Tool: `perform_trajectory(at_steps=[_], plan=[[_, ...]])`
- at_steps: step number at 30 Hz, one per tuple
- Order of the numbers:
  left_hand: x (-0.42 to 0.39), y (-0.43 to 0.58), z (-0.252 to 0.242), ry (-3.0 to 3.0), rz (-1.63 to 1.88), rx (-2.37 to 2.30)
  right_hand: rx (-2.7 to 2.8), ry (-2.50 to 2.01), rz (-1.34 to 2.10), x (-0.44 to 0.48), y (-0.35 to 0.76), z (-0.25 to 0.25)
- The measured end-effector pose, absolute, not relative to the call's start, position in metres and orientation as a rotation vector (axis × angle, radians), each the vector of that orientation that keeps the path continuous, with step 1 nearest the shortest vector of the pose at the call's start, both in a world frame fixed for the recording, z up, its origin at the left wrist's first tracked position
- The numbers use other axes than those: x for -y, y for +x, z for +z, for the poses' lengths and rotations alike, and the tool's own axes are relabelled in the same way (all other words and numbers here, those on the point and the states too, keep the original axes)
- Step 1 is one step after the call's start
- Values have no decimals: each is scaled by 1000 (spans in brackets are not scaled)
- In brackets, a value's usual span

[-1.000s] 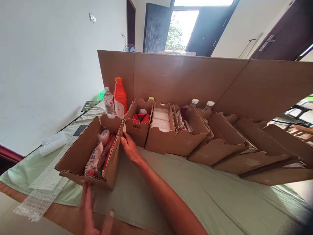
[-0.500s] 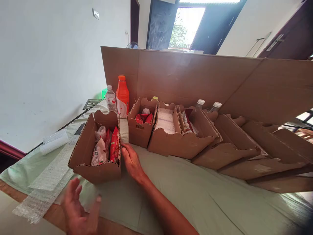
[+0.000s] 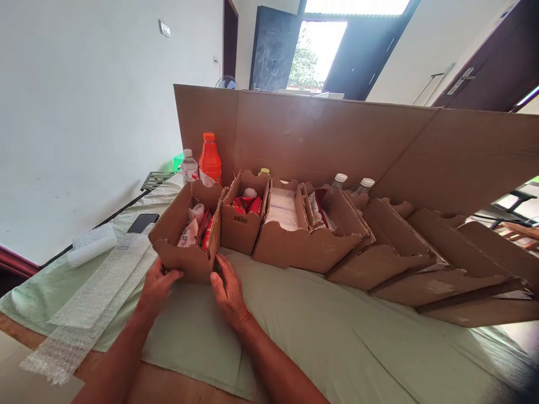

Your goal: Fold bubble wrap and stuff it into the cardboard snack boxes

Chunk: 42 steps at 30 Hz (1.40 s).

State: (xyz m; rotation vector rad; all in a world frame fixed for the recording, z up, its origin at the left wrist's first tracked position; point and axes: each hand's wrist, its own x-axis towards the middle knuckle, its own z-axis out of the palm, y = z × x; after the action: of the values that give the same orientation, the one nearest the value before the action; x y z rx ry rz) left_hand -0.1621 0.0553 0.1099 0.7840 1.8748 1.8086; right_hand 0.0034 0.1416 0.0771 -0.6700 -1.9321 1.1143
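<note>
An open-topped cardboard box point(image 3: 185, 266) stands at the left end of a row of similar boxes, between my two hands. Inside it lie red and white packets point(image 3: 189, 233) and a bubble-wrapped item point(image 3: 196, 212). My left hand point(image 3: 158, 286) grips its lower left front corner, thumb against the front face. At the opposite front corner my right hand point(image 3: 229, 289) presses on the right side, its fingers partly hidden behind the edge. Close on the right is a narrower box point(image 3: 240, 227) with red packets and a white wrapped item in it.
Further boxes point(image 3: 311, 244) run to the right, before a tall cardboard panel point(image 3: 303, 134). An orange bottle point(image 3: 209, 160) and a clear bottle point(image 3: 189, 167) stand behind my box. Left lie a phone point(image 3: 143, 223), bubble wrap strips point(image 3: 99, 280) and a bubble wrap roll point(image 3: 92, 247).
The box has moved away from me and to the right, up to the row, uncovering the phone. My left hand has come from the table's front edge onto the box.
</note>
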Motion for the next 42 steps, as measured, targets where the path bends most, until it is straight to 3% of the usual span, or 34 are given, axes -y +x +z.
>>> perform_trajectory(at_steps=[14, 28, 33, 39, 42], plan=[[-131, -191, 109, 1025, 1691, -1927, 2031, -792, 1093, -143, -2, 70], [-141, -194, 81, 1080, 1634, -2145, 2036, -784, 1031, -141, -2, 75], [-140, -193, 78, 1070, 1685, -2145, 2031, -712, 969, -143, 8, 105], [-141, -192, 76, 1048, 1727, -2128, 1954, -798, 856, -183, 10, 177], [-141, -193, 76, 1045, 1739, -2109, 1963, -925, 955, -208, 1, 203]])
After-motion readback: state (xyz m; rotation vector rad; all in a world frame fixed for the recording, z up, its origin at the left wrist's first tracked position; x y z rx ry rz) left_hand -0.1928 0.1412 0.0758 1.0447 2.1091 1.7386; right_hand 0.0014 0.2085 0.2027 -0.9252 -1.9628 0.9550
